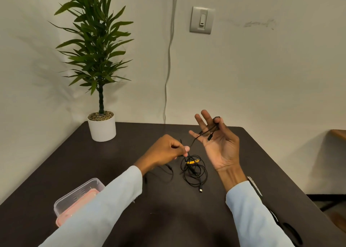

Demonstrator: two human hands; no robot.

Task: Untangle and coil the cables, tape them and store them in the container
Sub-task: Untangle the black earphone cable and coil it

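Your two arms, both in pale blue sleeves, reach forward over a dark brown table (243, 153). Nearest you on the left, one clear plastic container with a pink lid or base (74, 200) sits at the table's edge, partly hidden behind your left sleeve. A dark object lies by your right elbow at the frame's edge, too cut off to identify.

In the middle of the table lies one loose tangle of thin black cable (194, 171), with a small plug end pointing towards you. A yellow piece (192, 161) shows through the loops; you cannot tell what it is. How many separate cables make up the tangle is unclear. A second thin black strand (166, 169) trails left beneath your left wrist.

Your left hand (164, 151) hovers just above the tangle, its fingers curled, thumb and fingertips pinching a strand of the black cable. From there the strand runs up and right to your right hand (219, 143), which is raised palm towards you with fingers mostly spread; the cable is looped round your thumb and crosses the palm, where a small black connector hangs.

Further back on the left stands one tall green leafy plant in a white pot (102, 126). On the wall behind are one grey switch plate (201, 20) and one grey cord (168, 59) running down to the table.
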